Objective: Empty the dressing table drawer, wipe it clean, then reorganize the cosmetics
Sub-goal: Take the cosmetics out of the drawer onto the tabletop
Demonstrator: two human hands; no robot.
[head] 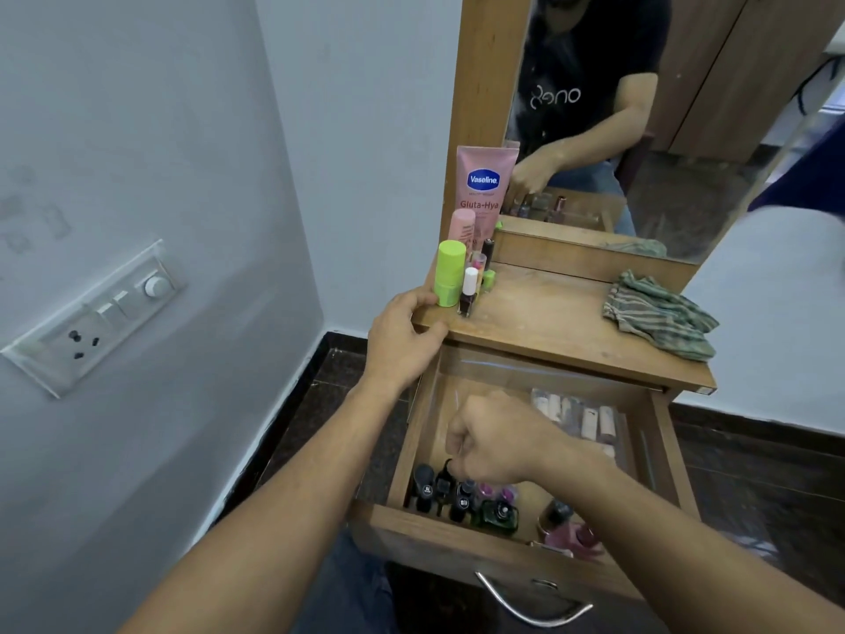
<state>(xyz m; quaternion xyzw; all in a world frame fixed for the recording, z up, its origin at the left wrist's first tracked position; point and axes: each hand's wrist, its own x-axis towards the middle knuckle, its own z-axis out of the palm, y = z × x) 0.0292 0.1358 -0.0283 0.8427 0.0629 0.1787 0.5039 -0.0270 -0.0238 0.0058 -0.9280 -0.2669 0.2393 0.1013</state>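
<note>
The wooden drawer [414, 443] is pulled out below the dressing table top [548, 313]. Along its front stand several dark nail polish bottles [425, 489], a green bottle [500, 514] and pink ones [567, 537]. A clear pouch of tubes [580, 416] lies at the back right. My right hand [498, 439] is inside the drawer, fingers pinched on a small black-capped item [447, 469]. My left hand [404, 338] rests on the table top's left front corner, beside a lime green bottle [450, 272], a white-capped polish [468, 292] and a pink Vaseline tube [484, 189].
A striped green cloth [658, 315] lies crumpled at the table top's right. A mirror [640, 107] rises behind. A wall with a switch and socket plate [96, 313] is on the left. The drawer's metal handle [526, 604] juts toward me.
</note>
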